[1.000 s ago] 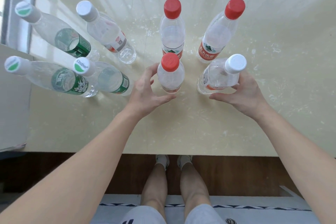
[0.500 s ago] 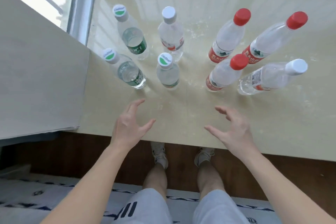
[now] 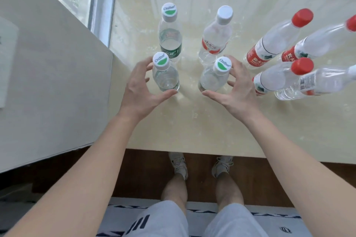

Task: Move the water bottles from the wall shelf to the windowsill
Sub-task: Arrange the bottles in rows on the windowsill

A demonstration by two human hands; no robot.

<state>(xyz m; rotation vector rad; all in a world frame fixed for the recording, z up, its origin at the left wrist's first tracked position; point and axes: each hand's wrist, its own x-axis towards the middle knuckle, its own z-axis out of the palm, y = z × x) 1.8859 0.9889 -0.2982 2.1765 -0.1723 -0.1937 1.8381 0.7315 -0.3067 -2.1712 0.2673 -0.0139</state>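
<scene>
Several clear water bottles stand on the glossy cream windowsill (image 3: pixel 192 127). My left hand (image 3: pixel 138 90) is cupped around the near-left green-capped bottle (image 3: pixel 165 77), thumb in front and fingers behind, not clearly pressing it. My right hand (image 3: pixel 238 90) curls the same way around the near-right green-capped bottle (image 3: pixel 213 79). Behind these stand another green-capped bottle (image 3: pixel 170 38) and a white-capped bottle (image 3: pixel 215 38). To the right are three red-capped bottles (image 3: pixel 273 42) (image 3: pixel 317 44) (image 3: pixel 277 77) and a clear bottle (image 3: pixel 323 82) whose cap is cut off by the frame edge.
A pale wall panel (image 3: pixel 48 82) borders the sill on the left, with the metal window frame (image 3: pixel 102 5) behind it. The sill's front edge (image 3: pixel 192 153) runs above my feet, a dark wood floor and a patterned rug (image 3: pixel 250 217).
Both hands left the red-capped and white-capped bottles on the right, drew back, then moved left and forward around the two near green-capped bottles. The camera also turned left.
</scene>
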